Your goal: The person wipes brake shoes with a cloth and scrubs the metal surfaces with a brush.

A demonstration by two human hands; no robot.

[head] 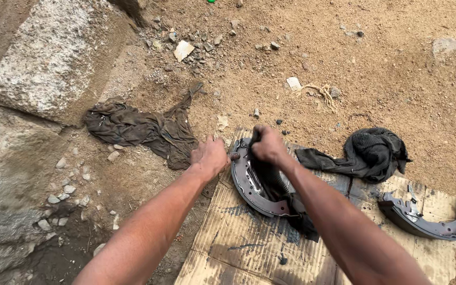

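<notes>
My left hand (210, 157) clamps the curved brake shoe (249, 182) steady while right-hand fingers (264, 143), closed on the dark rag (275, 184), press it against the shoe.

Counted: two curved brake shoes, one at centre (249, 182), one near right (428, 221). Three dark rags: far left (143, 129), centre (278, 192), right (370, 153). One cardboard sheet (238, 237). Two stone blocks, left (48, 58).

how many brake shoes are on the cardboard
2. One brake shoe is at the cardboard's left edge, steadied by the left hand while the right hand presses a dark rag on it. The second brake shoe lies at the right edge.
</notes>
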